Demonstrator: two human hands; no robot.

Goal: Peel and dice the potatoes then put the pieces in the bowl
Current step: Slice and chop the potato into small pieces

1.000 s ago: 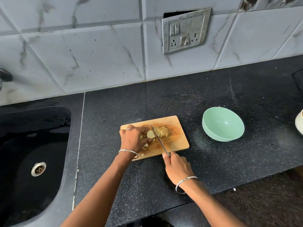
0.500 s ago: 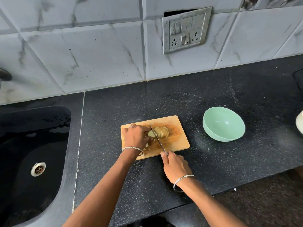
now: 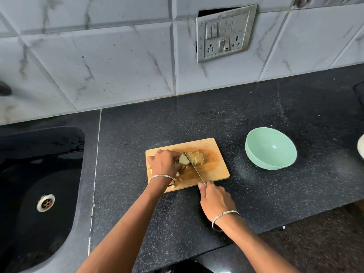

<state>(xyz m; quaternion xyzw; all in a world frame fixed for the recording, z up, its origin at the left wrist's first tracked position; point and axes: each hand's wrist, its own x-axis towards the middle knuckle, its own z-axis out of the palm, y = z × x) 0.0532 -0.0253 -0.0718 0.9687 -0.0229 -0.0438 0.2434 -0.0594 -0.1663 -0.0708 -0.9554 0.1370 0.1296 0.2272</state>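
A peeled, pale potato [image 3: 183, 159] lies on the wooden cutting board [image 3: 214, 170]. My left hand [image 3: 166, 163] grips its uncut end with curled fingers. Cut slices [image 3: 197, 158] lean together just right of the blade. My right hand [image 3: 215, 200] holds the knife [image 3: 194, 168] by its handle at the board's near edge, the blade running up between the potato and the slices. Small cut pieces [image 3: 177, 177] lie near my left wrist. The mint-green bowl [image 3: 270, 148] stands to the right of the board with nothing in it.
A black sink [image 3: 39, 174] with a metal drain sits at the left. The black speckled counter [image 3: 275, 194] ends at a near edge. A white object [image 3: 360, 147] shows at the right border. A switch panel [image 3: 224, 34] hangs on the tiled wall.
The knife blade has shifted slightly left along the potato, closer to my left fingers. The row of slices beside the blade stays in place. Both hands keep their holds.
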